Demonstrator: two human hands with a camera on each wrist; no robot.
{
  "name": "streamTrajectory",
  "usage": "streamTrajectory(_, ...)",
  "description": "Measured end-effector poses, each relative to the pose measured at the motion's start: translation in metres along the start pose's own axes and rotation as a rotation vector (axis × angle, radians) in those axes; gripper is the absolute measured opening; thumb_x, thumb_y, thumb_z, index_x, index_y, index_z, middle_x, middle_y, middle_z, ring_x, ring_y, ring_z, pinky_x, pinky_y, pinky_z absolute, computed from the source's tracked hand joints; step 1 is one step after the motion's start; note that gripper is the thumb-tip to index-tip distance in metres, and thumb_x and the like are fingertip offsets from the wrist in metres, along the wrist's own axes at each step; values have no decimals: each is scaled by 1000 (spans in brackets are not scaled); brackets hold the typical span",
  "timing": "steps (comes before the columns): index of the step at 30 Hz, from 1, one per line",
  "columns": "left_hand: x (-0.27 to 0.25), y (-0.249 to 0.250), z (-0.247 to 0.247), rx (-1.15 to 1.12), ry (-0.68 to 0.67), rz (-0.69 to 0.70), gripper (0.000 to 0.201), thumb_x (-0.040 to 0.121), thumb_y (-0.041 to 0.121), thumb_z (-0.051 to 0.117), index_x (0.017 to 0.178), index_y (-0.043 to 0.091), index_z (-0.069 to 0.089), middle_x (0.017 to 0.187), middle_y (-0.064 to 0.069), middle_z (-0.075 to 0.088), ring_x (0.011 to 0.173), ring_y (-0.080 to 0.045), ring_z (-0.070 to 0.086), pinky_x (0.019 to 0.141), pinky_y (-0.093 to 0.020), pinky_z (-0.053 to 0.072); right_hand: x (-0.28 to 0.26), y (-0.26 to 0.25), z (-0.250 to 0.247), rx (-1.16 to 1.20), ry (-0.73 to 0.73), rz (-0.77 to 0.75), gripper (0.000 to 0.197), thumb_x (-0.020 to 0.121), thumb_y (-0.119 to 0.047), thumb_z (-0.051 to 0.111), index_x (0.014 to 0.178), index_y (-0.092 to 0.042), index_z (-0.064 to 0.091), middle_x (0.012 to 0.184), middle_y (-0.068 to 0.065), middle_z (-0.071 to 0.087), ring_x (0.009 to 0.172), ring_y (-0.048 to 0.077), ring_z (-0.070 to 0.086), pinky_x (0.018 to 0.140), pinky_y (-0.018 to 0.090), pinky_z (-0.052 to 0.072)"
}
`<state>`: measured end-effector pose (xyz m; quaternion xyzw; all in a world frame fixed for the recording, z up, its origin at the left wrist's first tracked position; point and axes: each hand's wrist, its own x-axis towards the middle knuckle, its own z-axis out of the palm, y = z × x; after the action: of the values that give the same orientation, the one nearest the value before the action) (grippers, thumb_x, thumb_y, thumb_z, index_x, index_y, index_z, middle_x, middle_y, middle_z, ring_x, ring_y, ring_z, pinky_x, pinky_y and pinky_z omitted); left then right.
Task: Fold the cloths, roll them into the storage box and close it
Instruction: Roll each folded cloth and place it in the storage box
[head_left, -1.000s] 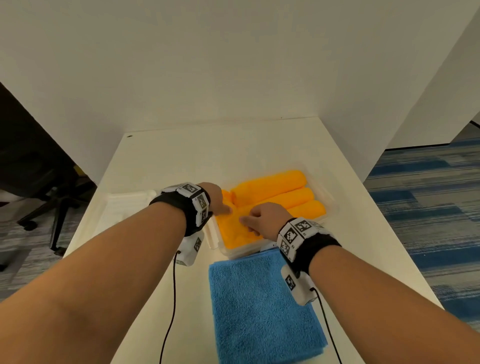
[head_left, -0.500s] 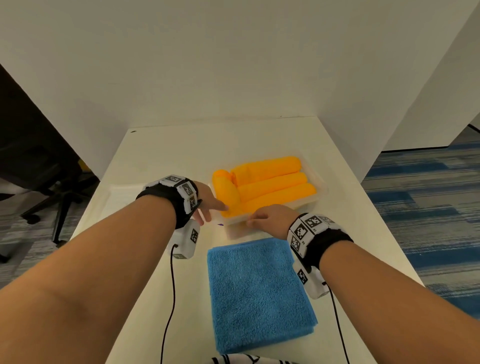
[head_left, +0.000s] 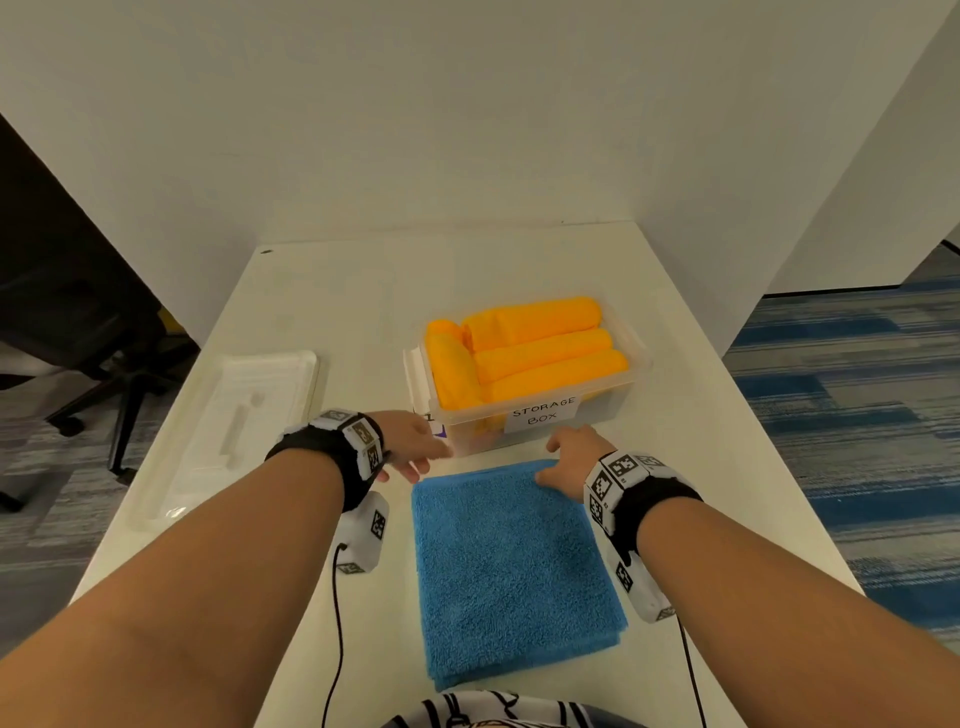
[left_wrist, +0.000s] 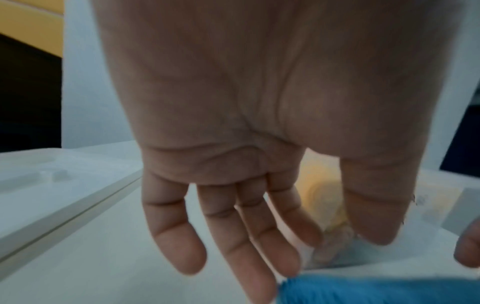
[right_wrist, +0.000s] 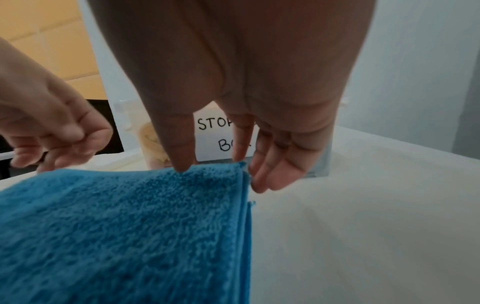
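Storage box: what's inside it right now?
The storage box holds four rolled orange cloths: three lying lengthwise, one crosswise at the left end. Anything beneath them is covered. Its lid lies apart on the table.

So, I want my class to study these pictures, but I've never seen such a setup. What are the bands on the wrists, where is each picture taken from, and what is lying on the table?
No machine here: a person works with two bare hands. The wrist bands carry small cameras. One picture comes from a camera on the head, looking down; the other two look along each palm.

On the white table stands an open storage box with rolled orange cloths. Its lid lies to the left. A folded blue cloth lies in front.

The left hand hovers open at the cloth's far left corner. The right hand touches the far right corner with straight fingers. Neither holds anything.
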<state>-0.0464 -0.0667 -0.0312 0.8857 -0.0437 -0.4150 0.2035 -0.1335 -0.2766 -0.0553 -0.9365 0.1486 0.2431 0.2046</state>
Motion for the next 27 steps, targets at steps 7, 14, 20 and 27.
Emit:
streamTrajectory(7, 6, -8, 19, 319, 56, -43, 46, 85, 34, 69, 118, 4, 61, 105, -10, 70, 90, -19, 65, 55, -19, 42, 4, 10, 6, -2, -70, 117, 57, 86, -44, 66, 125, -6, 48, 99, 6, 56, 89, 22, 55, 72, 28, 44)
streamTrajectory(14, 14, -2, 19, 261, 52, 3, 36, 79, 28, 77, 105, 4, 70, 100, -9, 73, 75, -13, 68, 55, -17, 49, 7, 15, 3, -16, -55, 120, 63, 82, -45, 69, 128, -8, 46, 114, 8, 56, 100, 24, 58, 79, 31, 49)
streamTrajectory(20, 11, 10, 8, 106, 33, 170, 11, 81, 25, 75, 87, 20, 68, 80, 4, 61, 72, -4, 54, 61, -17, 47, 4, 9, -1, -58, -24, 29, 72, 81, -46, 68, 140, -17, 38, 137, 8, 41, 120, 27, 48, 99, 37, 45)
streamTrajectory(27, 0, 17, 5, -120, -200, 232, 20, 84, 24, 72, 104, 24, 67, 105, 3, 64, 97, -13, 56, 77, -26, 47, -6, -14, 0, 19, -58, -337, 55, 70, -41, 74, 121, -44, 55, 117, -5, 62, 108, 19, 59, 90, 33, 47)
